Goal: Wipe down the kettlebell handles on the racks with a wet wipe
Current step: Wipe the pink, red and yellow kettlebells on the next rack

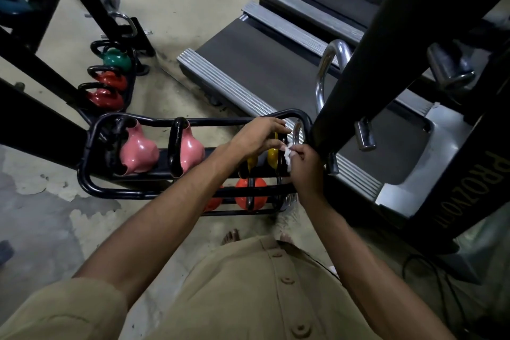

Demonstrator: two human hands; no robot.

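Down at the right end of the low black tubular steel rack (88,146), a crumpled white wet wipe (287,156) is pinched in the fingers (299,152) of the right hand (306,168), so that hand is closed on it. The wipe is held right up against the black loop handle (280,167) of a glossy yellow kettlebell (273,156), just left of those fingers. The left hand (256,136) is draped over the same bell from the far-left side; whether anything is actually gripped can't be told, tbh. Going by the two glossy pink kettlebells (138,152) further left, the handle's long axis probably runs near-to-far, so strokes are best made along that line.
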